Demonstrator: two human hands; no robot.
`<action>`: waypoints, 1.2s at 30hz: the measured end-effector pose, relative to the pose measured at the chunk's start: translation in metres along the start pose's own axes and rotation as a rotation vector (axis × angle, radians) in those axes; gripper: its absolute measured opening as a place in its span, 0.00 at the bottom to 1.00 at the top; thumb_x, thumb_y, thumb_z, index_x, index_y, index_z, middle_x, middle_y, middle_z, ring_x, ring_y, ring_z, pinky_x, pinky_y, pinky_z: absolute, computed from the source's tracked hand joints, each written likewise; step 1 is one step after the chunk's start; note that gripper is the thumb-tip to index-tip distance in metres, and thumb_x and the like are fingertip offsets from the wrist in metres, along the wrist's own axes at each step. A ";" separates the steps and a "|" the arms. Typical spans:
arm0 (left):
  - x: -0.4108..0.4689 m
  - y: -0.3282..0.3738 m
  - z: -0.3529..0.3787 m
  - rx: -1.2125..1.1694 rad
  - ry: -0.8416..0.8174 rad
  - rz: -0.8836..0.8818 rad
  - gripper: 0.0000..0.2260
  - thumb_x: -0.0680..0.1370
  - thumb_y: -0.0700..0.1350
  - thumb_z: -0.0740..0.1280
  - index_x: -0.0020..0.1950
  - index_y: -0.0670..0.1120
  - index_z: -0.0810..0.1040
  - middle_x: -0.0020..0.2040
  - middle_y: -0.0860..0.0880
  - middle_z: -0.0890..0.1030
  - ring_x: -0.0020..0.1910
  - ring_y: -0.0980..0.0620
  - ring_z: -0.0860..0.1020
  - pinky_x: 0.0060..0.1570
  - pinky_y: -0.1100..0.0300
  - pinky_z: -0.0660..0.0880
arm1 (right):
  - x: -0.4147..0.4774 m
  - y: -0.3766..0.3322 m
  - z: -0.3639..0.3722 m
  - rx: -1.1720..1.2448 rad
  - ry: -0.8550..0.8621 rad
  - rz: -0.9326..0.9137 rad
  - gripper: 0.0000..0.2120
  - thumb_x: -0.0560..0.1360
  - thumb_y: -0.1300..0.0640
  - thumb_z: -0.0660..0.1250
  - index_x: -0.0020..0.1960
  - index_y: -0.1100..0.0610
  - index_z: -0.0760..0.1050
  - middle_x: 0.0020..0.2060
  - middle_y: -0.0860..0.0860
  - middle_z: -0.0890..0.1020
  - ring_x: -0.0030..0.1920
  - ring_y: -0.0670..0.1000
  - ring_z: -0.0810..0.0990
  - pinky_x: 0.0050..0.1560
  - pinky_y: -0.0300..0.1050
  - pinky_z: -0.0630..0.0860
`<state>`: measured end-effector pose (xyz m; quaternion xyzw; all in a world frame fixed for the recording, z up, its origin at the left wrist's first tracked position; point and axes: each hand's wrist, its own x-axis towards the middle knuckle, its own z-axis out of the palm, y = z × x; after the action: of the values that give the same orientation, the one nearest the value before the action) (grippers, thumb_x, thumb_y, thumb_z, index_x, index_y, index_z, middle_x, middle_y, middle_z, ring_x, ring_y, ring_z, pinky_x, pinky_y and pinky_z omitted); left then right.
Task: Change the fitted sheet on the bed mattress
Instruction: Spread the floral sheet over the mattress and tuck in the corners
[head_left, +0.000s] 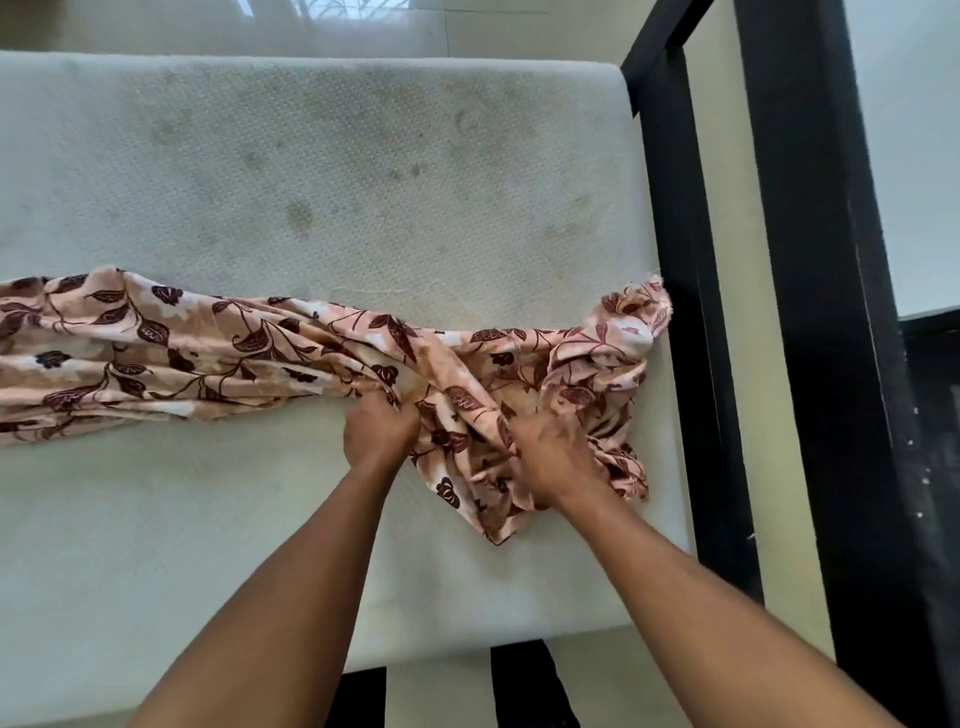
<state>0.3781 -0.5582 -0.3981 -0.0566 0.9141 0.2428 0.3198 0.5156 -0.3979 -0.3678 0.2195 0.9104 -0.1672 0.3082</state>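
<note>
A bare white mattress (311, 171) with grey stains fills most of the view. Across its middle lies a bunched peach sheet (218, 348) printed with dark red leaves, stretched from the left edge to the mattress's right side. My left hand (382, 423) grips a fold of the sheet near its middle. A little to the right, my right hand (545, 462) is curled into the crumpled right end of the sheet; it is slightly blurred.
A black metal bed frame (691, 332) runs along the mattress's right side, with a second black post (810, 260) beyond it. Black frame slats (524, 680) show under the mattress's near edge. Pale floor lies between the bars.
</note>
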 end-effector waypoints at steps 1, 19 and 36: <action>-0.008 -0.007 0.000 0.002 -0.003 -0.017 0.13 0.77 0.51 0.68 0.52 0.41 0.79 0.49 0.39 0.83 0.49 0.37 0.81 0.47 0.51 0.76 | -0.017 -0.006 0.008 0.034 -0.003 -0.068 0.11 0.78 0.49 0.67 0.58 0.52 0.72 0.53 0.54 0.80 0.54 0.56 0.78 0.63 0.54 0.71; -0.061 -0.075 -0.055 0.801 -0.617 0.729 0.38 0.69 0.53 0.65 0.79 0.50 0.60 0.57 0.44 0.81 0.59 0.44 0.77 0.67 0.44 0.68 | -0.058 -0.014 -0.035 0.414 -0.128 -0.190 0.11 0.77 0.48 0.69 0.60 0.43 0.77 0.48 0.35 0.77 0.41 0.38 0.75 0.53 0.47 0.76; 0.072 0.077 -0.134 0.279 -0.143 0.517 0.08 0.71 0.52 0.68 0.39 0.48 0.76 0.42 0.44 0.81 0.42 0.45 0.78 0.37 0.57 0.65 | 0.086 0.052 -0.145 0.253 0.478 0.141 0.20 0.75 0.63 0.62 0.65 0.51 0.76 0.57 0.57 0.80 0.57 0.61 0.78 0.55 0.51 0.75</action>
<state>0.2267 -0.5518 -0.3201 0.2399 0.8978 0.1916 0.3157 0.4096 -0.2650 -0.3218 0.3525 0.9116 -0.2011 0.0660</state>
